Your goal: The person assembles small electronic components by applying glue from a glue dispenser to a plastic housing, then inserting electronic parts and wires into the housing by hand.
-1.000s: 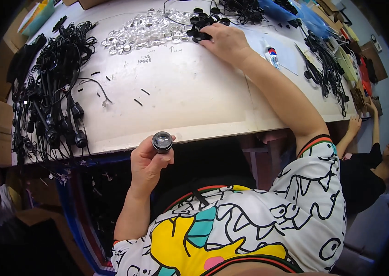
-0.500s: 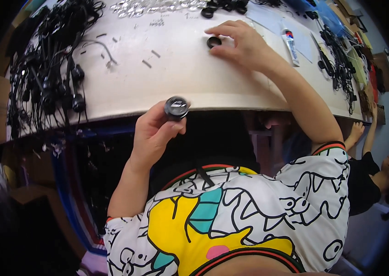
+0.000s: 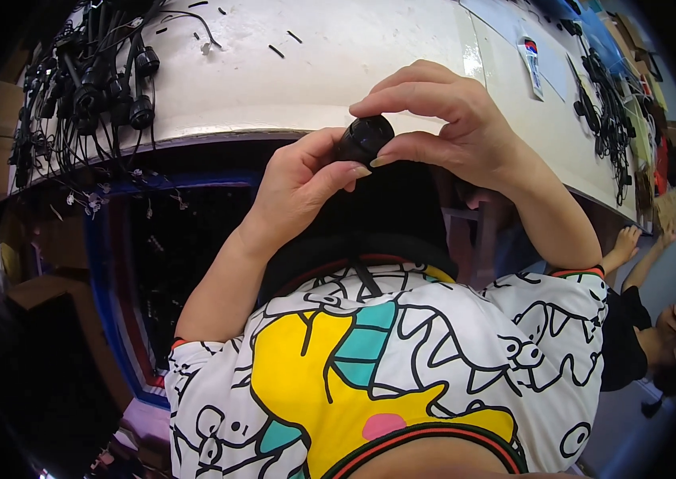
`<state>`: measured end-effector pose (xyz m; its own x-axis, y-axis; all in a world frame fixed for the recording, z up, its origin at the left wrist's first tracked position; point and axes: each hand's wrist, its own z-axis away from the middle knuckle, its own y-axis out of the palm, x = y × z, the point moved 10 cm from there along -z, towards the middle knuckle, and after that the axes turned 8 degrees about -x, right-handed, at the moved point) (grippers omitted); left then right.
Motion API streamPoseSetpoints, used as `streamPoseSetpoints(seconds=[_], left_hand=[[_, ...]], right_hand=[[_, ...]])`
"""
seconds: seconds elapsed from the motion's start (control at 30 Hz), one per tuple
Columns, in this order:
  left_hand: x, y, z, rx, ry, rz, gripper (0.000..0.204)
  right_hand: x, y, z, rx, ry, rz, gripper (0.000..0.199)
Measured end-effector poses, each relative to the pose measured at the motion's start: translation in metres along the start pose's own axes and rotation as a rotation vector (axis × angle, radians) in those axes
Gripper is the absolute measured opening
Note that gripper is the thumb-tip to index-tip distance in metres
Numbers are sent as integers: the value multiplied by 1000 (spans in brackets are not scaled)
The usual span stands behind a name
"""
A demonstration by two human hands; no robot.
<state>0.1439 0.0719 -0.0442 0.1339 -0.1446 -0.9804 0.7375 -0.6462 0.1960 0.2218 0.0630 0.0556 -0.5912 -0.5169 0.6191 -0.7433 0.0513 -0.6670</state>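
In front of me, just off the table's near edge, both hands meet at a small black cylindrical housing (image 3: 356,148). My left hand (image 3: 290,185) grips its lower body between thumb and fingers. A black ring (image 3: 374,128) sits at the housing's upper end, held between the thumb and fingertips of my right hand (image 3: 465,132). Whether the ring is fully seated on the housing I cannot tell. The clear lens-like face of the housing is hidden now.
A white table (image 3: 258,88) spans the far side. Black cables with round housings (image 3: 86,100) hang over its left edge, and more cables (image 3: 605,120) lie at right near a glue tube (image 3: 530,65). Short black tube pieces (image 3: 275,51) lie about. Another person (image 3: 633,335) is at far right.
My right hand has come back from the table with the black ring and brought it onto the housing. My left hand has moved up and right, tilting the housing. The view has shifted.
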Motion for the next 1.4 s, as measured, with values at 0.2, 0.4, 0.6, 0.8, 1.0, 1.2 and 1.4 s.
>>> streamPoseSetpoints(seconds=[0.2,0.4,0.6,0.8,1.0,1.2,1.4], left_hand=[[-4,4,4,-62,17,-115,24],[-4,18,0,144,31,-100,27],[0,18,7,112,23,-106,21],[-7,16,8,58,20,-143,23],[-1,26,4,50,83,-135,26],[-3,19,1,-58,27,-92,20],[-3,20,-20,-72,-20,-26,21]], right_hand=[[-3,5,12,138,268,203,35],[23,5,14,145,-50,102,39],[10,8,20,194,161,303,35],[22,-2,17,55,157,132,19],[3,0,23,-16,321,118,13],[-23,-6,21,-182,463,-186,14],[-47,-17,8,-256,424,-267,11]])
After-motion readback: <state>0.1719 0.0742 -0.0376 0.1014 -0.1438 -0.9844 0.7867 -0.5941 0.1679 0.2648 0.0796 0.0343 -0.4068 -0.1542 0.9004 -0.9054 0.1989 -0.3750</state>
